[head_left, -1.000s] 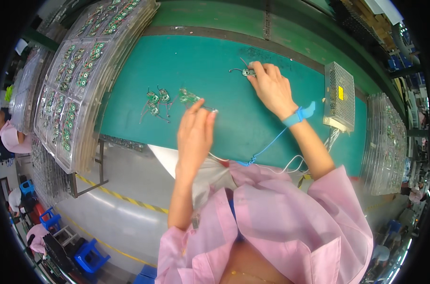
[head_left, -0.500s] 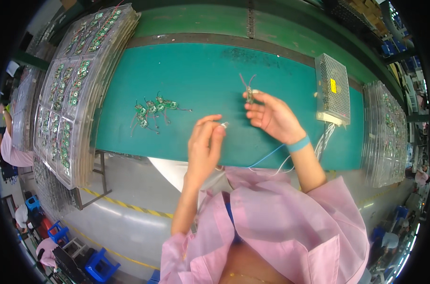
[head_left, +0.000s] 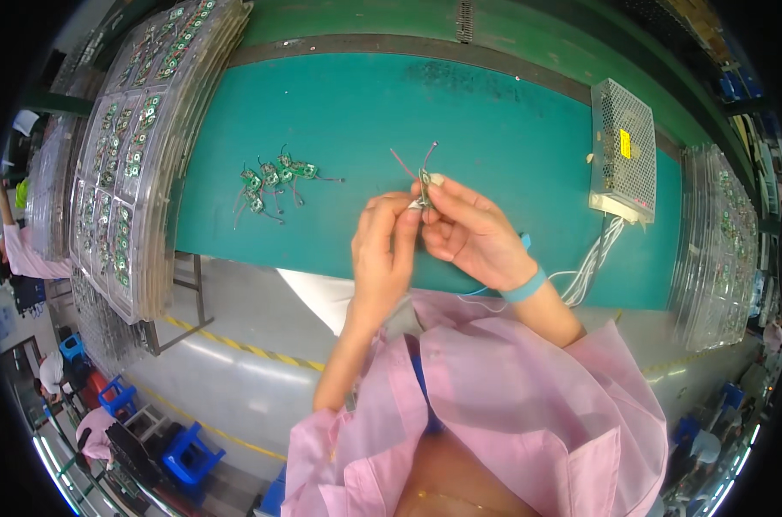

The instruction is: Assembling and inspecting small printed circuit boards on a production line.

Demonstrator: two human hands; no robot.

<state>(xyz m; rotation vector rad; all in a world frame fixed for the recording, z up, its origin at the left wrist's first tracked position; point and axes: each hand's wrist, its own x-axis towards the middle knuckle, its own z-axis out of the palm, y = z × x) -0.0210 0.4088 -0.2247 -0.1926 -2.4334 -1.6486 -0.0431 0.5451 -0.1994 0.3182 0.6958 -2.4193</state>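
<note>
The person's fingertips cover much of the small circuit board (head_left: 425,187), and its near end is hard to make out. Held over the green mat (head_left: 348,103), it shows nearly edge-on, long axis running away from the body, wires (head_left: 430,155) splaying from the far end. The right hand (head_left: 479,231) pinches it; beside it, the left hand (head_left: 383,238) pinches a pale piece (head_left: 415,205) (too small to identify).

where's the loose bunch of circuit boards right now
In the head view, the loose circuit boards lie on the left part of the green mat, between the stacked clear trays and the left hand.
</note>
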